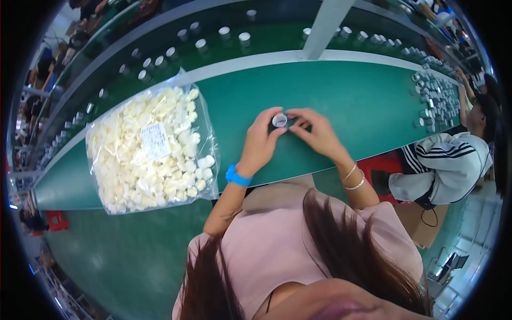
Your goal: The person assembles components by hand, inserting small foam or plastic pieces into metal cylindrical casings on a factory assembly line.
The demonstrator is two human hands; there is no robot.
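A small round cup-like part (279, 121) with a white rim and a darker side is between my hands, its open top facing up. My left hand (261, 140) wraps thumb and fingers round its left side. From the right, my right hand (316, 133) brings curled fingers and thumb to the part's right edge; exactly where the fingertips touch is hard to make out. Beside my left arm lies a large clear plastic bag (212, 178) full of small cream-white round pieces (173, 184), with a white label (156, 141) on it.
Under my hands is a green worktop (357, 96). Beyond its pale edge, a line (277, 61) carries several white-topped cups (244, 37); a grey post (326, 29) rises there. Many silvery cups (434, 101) stand at the far right, near a seated person (453, 160) on a red stool (380, 165).
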